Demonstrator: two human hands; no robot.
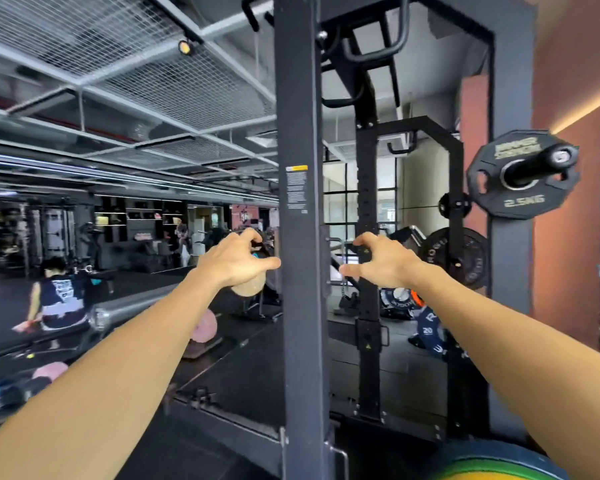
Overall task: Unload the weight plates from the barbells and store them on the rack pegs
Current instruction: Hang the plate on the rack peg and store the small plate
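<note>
rack upright [298,306]: black | 2.5kg plate [520,174]: black | wall [568,271]: terracotta

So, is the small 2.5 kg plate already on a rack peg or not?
On. The 2.5 kg plate hangs on a peg that passes through its centre hole and sticks out; neither hand touches it.

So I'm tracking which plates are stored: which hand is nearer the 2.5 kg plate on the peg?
Right. The right hand is below and left of the 2.5 kg plate; the left hand is beyond the rack upright.
</note>
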